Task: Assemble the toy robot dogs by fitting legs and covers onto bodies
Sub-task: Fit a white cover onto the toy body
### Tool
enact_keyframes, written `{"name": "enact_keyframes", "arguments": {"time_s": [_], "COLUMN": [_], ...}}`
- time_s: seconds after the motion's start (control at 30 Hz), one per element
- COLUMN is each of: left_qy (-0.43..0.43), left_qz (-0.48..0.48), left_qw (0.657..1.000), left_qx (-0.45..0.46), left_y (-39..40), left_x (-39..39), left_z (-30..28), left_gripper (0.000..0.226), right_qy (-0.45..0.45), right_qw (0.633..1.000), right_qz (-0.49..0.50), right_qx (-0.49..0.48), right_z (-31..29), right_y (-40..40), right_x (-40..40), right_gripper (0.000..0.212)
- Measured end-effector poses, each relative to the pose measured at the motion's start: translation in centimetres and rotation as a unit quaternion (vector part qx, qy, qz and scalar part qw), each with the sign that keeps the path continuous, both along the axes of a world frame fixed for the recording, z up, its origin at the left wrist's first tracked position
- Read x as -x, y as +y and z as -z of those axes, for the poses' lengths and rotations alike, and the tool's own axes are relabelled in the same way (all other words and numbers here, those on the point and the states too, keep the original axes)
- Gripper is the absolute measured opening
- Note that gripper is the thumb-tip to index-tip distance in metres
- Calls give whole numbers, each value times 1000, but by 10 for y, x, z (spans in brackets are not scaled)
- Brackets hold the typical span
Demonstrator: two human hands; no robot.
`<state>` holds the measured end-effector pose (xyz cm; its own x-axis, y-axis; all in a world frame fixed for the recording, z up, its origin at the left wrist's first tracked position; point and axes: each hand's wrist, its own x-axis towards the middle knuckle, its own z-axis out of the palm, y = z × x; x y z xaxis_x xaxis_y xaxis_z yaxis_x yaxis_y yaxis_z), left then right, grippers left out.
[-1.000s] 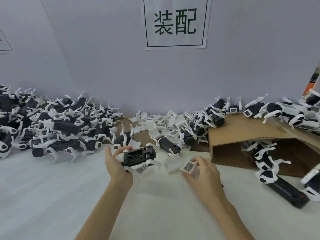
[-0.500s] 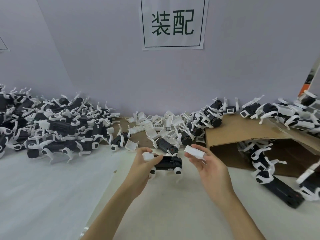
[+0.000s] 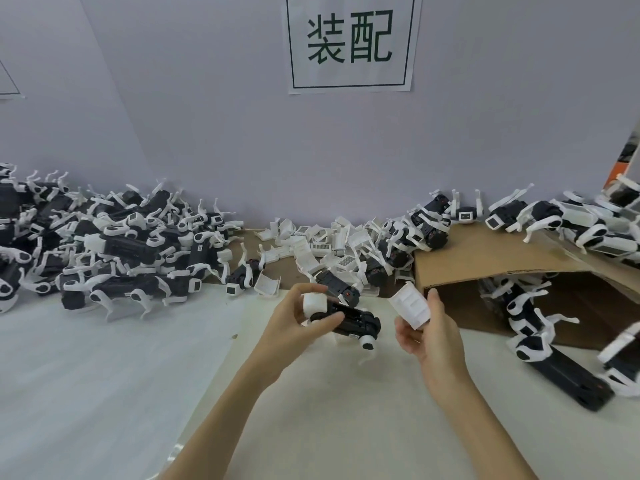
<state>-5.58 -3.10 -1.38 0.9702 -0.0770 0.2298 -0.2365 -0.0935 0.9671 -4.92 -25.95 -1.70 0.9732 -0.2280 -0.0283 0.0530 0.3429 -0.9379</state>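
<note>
While you hold the black body (image 3: 349,318) above the white counter (image 3: 104,368), your left hand (image 3: 298,327) has its grip curled round the white head end, thumb under and fingers over, so the rest of the body juts out to the right with its open top toward you. Your right hand (image 3: 427,336) pinches one white cover (image 3: 410,304) between thumb and fingertips, just beside the body but not yet touching it.

Both parts look like light, stiff moulded plastic. The cover is a thin shell and would likely flex or crack if squeezed across its middle, so hold it by its side edges. The smooth body may slip, so brace it at the head and along its flanks, clear of the thin white legs, which look easiest to snap.

In hand you have one body and one cover. Of the legs on that body, only one rounded hip shows clearly; the rest are hidden or blurred. Finished dogs (image 3: 114,251) lie piled at the left in numbers too tangled to count. Loose covers (image 3: 322,247) sit heaped by the wall, again beyond a sure count. More dogs lie on and under the cardboard box (image 3: 485,261) at right.
</note>
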Motion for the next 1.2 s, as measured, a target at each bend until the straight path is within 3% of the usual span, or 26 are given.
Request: {"name": "enact_keyframes", "arguments": {"time_s": [0.07, 0.17, 0.3, 0.47, 0.57, 0.63, 0.73, 0.83, 0.93, 1.2], "left_qy": [-24, -51, -55, -59, -56, -45, -31, -42, -51, -66], "left_qz": [-24, -68, -72, -67, -92, -129, -147, -152, -157, -149], "left_qw": [999, 996, 995, 996, 994, 990, 989, 987, 986, 986], "left_qx": [1, 1, 27, 20, 23, 21, 13, 8, 2, 25], "left_y": [-5, -11, -15, -18, -22, -23, -26, -29, -32, -36], "left_x": [2, 3, 4, 5, 5, 3, 2, 3, 6, 15], "left_z": [-3, -1, 0, -1, 2, 4, 6, 7, 4, -5], "left_gripper": [26, 53, 50, 60, 66, 56, 45, 51, 54, 56], "right_qy": [-47, -121, -150, -202, -256, -278, -299, -298, -313, -344], "right_qw": [996, 974, 919, 857, 787, 742, 729, 736, 718, 711], "right_qz": [-30, -101, -170, -92, -57, -27, 42, 82, 113, 119], "right_qx": [67, 163, 322, 465, 558, 609, 614, 603, 611, 602], "right_z": [0, 1, 4, 9, 14, 15, 19, 19, 18, 17], "right_y": [4, 14, 25, 33, 39, 44, 49, 51, 51, 55], "right_x": [3, 12, 19, 23, 26, 27, 26, 26, 25, 28], "right_gripper": [49, 51, 42, 49, 60, 71, 70, 64, 64, 70]}}
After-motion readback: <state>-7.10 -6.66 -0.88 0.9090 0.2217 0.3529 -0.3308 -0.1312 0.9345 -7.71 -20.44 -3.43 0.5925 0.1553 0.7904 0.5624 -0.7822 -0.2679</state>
